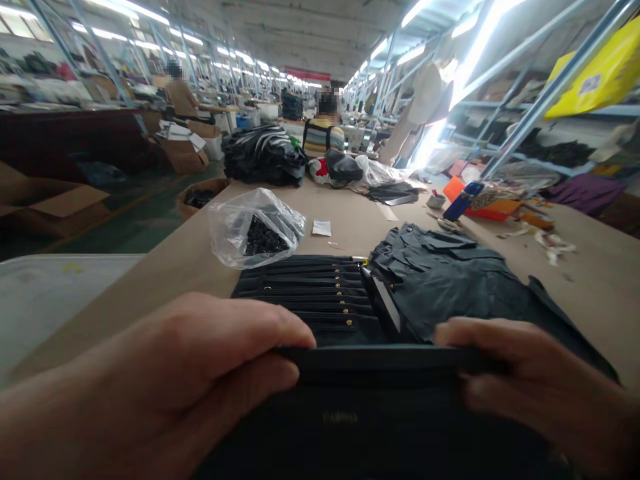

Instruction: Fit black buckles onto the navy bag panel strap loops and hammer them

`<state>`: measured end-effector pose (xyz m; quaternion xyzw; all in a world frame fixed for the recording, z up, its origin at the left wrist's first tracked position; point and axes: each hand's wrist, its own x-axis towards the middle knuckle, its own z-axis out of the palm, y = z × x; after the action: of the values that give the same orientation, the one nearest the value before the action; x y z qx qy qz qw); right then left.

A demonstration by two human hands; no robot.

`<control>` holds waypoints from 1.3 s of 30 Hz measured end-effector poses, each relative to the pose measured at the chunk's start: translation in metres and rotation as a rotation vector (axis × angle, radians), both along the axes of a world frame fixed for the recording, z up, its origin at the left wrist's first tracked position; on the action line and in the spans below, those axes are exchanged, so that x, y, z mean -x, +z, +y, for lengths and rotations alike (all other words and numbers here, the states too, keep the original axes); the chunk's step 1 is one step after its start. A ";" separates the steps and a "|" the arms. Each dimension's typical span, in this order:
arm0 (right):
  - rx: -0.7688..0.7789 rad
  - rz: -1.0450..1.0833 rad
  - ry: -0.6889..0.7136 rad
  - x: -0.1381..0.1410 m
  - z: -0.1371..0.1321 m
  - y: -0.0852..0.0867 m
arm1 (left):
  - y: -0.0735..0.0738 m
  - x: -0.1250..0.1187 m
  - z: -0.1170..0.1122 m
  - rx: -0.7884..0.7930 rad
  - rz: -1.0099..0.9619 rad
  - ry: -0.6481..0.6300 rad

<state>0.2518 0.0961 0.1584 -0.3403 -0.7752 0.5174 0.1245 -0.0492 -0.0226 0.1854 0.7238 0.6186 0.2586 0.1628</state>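
Observation:
My left hand pinches the top edge of a black cloth piece between thumb and fingers. At the other end of that edge, my right hand grips it too, so the edge is stretched straight between them. Small, blurred lettering shows on the cloth's front, and its lower part runs out of view. Just beyond lies an overlapping row of black pieces with small gold-coloured fittings. A dark long object with a pale strip rests beside them, against a pile of dark grey cloth.
On the brown table stand a clear plastic bag of small black parts and a small white packet. Farther back is a black cloth heap. An open carton sits at left. Two people are visible in the background.

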 end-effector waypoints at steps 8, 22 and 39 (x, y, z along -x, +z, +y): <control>-0.187 -0.247 -0.035 0.055 0.042 -0.146 | -0.134 0.012 0.070 0.376 0.432 0.008; -0.643 -0.606 0.009 0.068 0.045 -0.165 | -0.148 -0.034 0.077 0.154 0.699 -0.168; -0.777 -0.652 -0.134 -0.055 0.224 -0.120 | -0.182 -0.057 0.069 0.243 0.644 -0.346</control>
<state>0.3066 0.3204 0.0386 -0.4618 -0.8853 0.0489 0.0262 0.0076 0.0459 0.0035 0.8370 0.5330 -0.0883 0.0862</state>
